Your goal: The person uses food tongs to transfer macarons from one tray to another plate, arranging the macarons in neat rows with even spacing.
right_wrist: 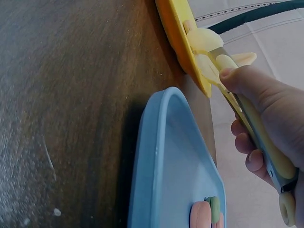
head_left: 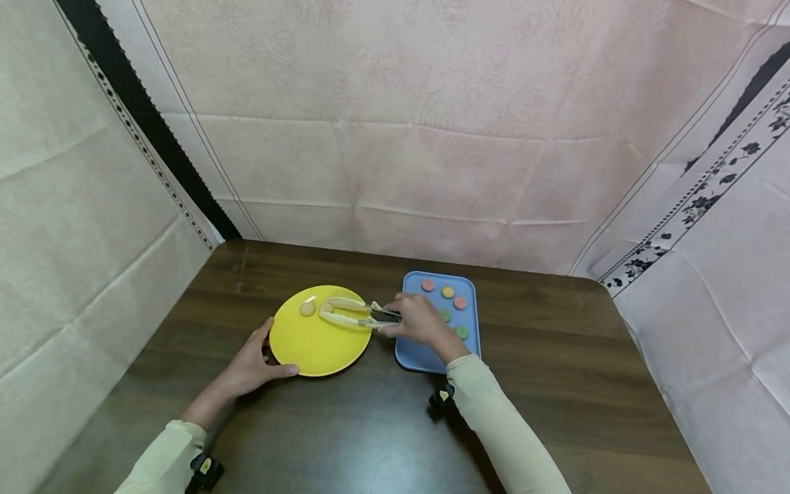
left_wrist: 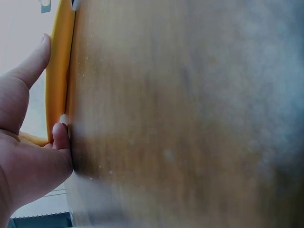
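My left hand holds the near left rim of a yellow plate. In the left wrist view its thumb lies along the rim, with other fingers curled near the plate's underside. My right hand grips a pair of tongs with cream tips, seen over the plate. One small beige macaron-like piece is between or just under the tips; whether they squeeze it I cannot tell. Another beige piece lies on the plate to its left.
Right of the plate stands a blue tray, partly under my right forearm. On it lie several round pieces, among them a pink one, a yellow one and a green one. Patterned cloth hangs behind the wooden table.
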Motion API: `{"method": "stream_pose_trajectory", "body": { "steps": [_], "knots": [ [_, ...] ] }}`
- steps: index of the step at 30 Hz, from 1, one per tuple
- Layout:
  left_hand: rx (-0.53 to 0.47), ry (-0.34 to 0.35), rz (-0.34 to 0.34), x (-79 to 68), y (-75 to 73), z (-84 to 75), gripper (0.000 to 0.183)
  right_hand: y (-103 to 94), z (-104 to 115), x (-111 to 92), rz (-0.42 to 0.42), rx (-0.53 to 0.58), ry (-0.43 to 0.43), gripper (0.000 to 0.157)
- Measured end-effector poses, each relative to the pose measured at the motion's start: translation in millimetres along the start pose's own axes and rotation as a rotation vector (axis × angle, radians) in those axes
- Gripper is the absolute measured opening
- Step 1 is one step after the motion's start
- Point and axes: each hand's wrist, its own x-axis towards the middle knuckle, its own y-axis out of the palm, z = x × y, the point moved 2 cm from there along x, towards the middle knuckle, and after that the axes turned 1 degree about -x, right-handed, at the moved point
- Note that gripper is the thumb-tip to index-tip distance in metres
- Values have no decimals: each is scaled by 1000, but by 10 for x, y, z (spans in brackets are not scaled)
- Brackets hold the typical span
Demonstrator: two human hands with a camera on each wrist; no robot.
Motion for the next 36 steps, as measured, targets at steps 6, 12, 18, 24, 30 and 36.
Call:
{"method": "stream_pose_trajectory", "body": {
  "steps": [6, 12, 18, 24, 30, 36],
  "knots": [
    [-7, 11, -2, -1, 8, 6, 130, 20, -5, -10, 1, -2, 8, 48],
    [-11, 11, -1, 10, 13, 28, 130, -44, -23, -90, -36, 44, 47, 48],
    [-19, 18, 2, 14, 21, 41, 130, -227, -94, -300, -119, 85, 34, 46],
    [-22, 31, -5, -14, -19, 19, 129, -424, -228, -579, -207, 56, 38, 45],
    [-18, 32, -1, -16, -19, -8, 128, -643, -363, -922, -253, 83, 130, 51],
    [-24, 29, -2, -2, 1, -2, 128, -833, -525, -1282, -250, 35, 180, 52]
  ]
}}
